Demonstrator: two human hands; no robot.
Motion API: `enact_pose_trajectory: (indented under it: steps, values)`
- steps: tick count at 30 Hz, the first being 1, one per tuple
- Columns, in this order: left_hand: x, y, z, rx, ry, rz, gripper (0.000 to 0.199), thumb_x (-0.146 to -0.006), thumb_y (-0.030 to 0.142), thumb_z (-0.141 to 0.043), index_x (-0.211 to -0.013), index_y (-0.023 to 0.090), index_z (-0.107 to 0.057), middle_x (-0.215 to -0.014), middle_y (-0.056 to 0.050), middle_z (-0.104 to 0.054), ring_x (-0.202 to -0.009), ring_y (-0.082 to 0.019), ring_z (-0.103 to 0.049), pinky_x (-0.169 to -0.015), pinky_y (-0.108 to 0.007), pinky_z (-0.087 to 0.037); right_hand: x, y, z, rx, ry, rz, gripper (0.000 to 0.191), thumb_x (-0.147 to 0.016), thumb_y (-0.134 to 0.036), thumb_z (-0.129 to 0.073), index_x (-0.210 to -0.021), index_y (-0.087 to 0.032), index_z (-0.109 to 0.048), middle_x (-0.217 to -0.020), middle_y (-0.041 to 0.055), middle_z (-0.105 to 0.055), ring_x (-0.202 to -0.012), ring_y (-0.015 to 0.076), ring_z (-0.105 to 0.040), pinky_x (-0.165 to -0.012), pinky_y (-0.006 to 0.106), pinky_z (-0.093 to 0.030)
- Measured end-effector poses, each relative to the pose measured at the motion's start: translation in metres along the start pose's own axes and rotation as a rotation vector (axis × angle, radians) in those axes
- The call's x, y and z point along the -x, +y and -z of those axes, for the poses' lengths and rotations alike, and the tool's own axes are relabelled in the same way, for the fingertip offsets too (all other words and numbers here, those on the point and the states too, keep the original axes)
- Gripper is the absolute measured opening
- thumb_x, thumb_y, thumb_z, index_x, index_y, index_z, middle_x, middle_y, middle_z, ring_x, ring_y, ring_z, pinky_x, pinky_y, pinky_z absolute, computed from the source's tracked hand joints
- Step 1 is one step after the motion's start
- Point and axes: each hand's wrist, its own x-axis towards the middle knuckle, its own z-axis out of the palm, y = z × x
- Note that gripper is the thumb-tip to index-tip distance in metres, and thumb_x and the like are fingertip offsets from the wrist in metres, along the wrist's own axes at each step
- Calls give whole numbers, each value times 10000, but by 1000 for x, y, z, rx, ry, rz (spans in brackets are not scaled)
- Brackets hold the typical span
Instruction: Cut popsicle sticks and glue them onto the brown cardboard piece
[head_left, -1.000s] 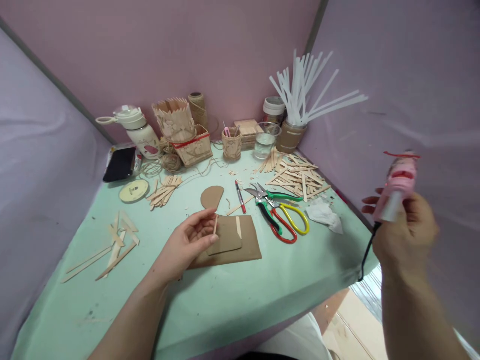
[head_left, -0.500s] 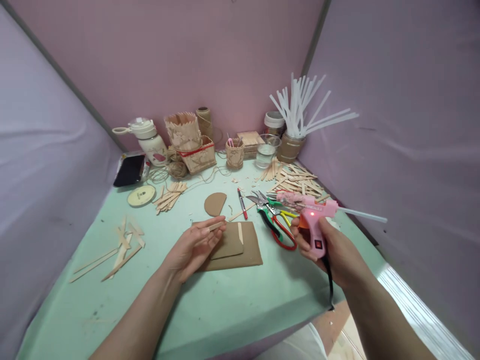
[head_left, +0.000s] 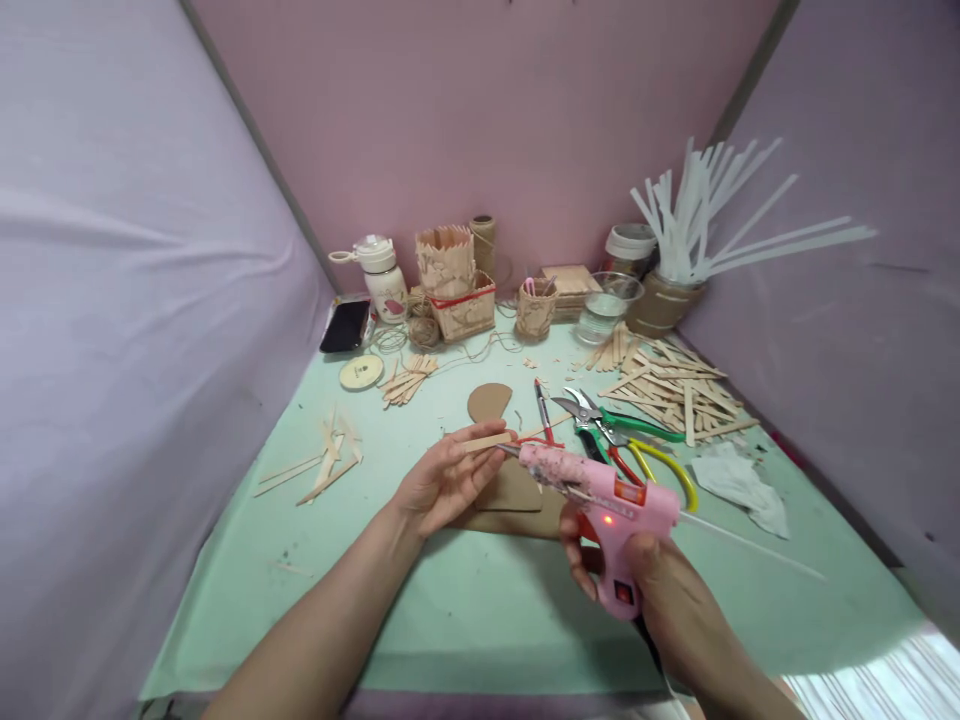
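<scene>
My left hand point(head_left: 454, 478) holds a short flat wooden stick point(head_left: 486, 442) between thumb and fingers, above brown cardboard pieces point(head_left: 510, 495). In my right hand point(head_left: 637, 570) is a pink glue gun point(head_left: 600, 490), its small light lit and a clear glue stick poking out of the back. The gun's nozzle meets the right end of the wooden stick, or is very near it. A cardboard piece with a rounded edge point(head_left: 490, 401) lies just beyond my left hand.
Pruners point(head_left: 592, 425), yellow-handled pliers point(head_left: 664, 470) and a marker point(head_left: 544, 410) lie right of centre. Loose sticks point(head_left: 675, 390) are heaped behind them. A water bowl point(head_left: 600, 310), wooden baskets point(head_left: 465, 308), a bottle point(head_left: 386, 285) and a jar of glue sticks point(head_left: 664, 300) stand at the back.
The glue gun has come leftward to the wooden stick held in my left hand. The camera view has turned left, so the table's objects appear further right.
</scene>
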Motion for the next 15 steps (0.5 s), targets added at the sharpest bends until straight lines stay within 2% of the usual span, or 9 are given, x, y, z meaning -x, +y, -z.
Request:
enact_pose_trajectory:
  steps: [6,11,15]
  values:
    - [0,-4,2,-48,-33,22,554,-699,243,-835,-1206,113,-653,-1199,-137,-698,-1061,-199,-678,-931,-231,-516,8,1,-10,135,130,-5,751,-792,-838,-369,-926,-179,-705,-850,96,-657,-733,221,-570,-625,323,-476]
    - [-2,-7,5,-91,-56,7,627,-646,319,-880,-1200,129,-657,-1198,-142,-696,-1070,-211,-669,-932,-249,-495,9,-1,-17,153,130,-27,735,-779,-848,-371,-862,-189,-685,-762,48,-591,-566,149,-465,-502,273,-407]
    - [-1,-7,4,-99,-50,17,632,-610,319,-902,-1172,146,-670,-1191,-132,-698,-1073,-209,-665,-924,-251,-485,9,-5,-20,166,129,-34,726,-774,-853,-372,-822,-194,-673,-727,30,-562,-541,134,-435,-482,258,-394]
